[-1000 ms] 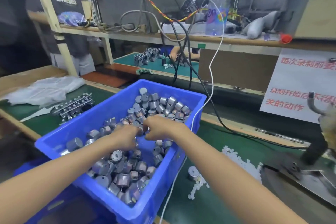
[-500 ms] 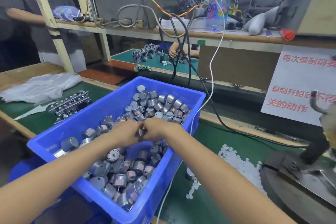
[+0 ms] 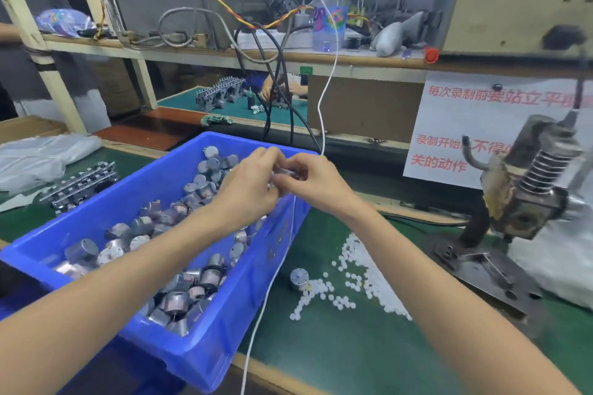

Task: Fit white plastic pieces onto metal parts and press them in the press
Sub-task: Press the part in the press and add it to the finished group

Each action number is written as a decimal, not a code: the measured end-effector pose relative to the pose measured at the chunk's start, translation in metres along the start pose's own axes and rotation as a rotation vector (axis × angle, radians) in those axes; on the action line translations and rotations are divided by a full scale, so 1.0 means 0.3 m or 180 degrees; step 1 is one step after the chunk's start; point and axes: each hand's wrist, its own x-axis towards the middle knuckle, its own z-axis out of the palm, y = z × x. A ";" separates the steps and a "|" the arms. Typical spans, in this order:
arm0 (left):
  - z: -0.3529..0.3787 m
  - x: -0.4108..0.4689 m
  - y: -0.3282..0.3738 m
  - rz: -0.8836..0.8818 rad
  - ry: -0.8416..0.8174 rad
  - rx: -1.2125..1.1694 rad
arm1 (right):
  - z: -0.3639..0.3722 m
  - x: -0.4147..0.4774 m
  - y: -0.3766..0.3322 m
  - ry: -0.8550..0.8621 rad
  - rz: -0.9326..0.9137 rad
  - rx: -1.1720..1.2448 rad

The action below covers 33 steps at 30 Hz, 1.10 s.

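A blue bin (image 3: 221, 335) full of several round metal parts (image 3: 179, 295) sits at my left front. Above its far right corner, my left hand (image 3: 248, 184) and my right hand (image 3: 313, 181) meet, fingers pinched together on a metal part (image 3: 284, 171) that is mostly hidden between them. Whether a white piece is on it cannot be seen. Small white plastic pieces (image 3: 362, 282) lie scattered on the green mat, with one metal part (image 3: 299, 279) standing among them. The press (image 3: 526, 189) stands at the right on a dark base plate (image 3: 487, 276).
A white cord (image 3: 272, 279) hangs down along the bin's right side. Metal racks (image 3: 80, 184) and a plastic bag (image 3: 38, 157) lie at the left. A shelf with cables and a bottle (image 3: 330, 3) is behind. A white sign (image 3: 465, 131) hangs at the right. Another person stands far left.
Both hands rose out of the bin's metal parts and shifted right, now held together above the bin's far right corner. The view has turned right, bringing the press into sight.
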 end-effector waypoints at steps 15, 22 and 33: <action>0.499 -0.233 0.186 -0.0512 -0.1909 0.0328 | -0.084 -0.571 0.388 0.0549 0.0904 0.0048; 0.561 -0.284 0.119 -0.0335 -0.1411 -0.0122 | -0.049 -0.669 0.446 0.0912 0.1250 0.0887; 0.616 -0.391 0.184 0.0215 -0.0976 -0.1217 | -0.041 -0.723 0.491 0.0986 0.1276 0.1015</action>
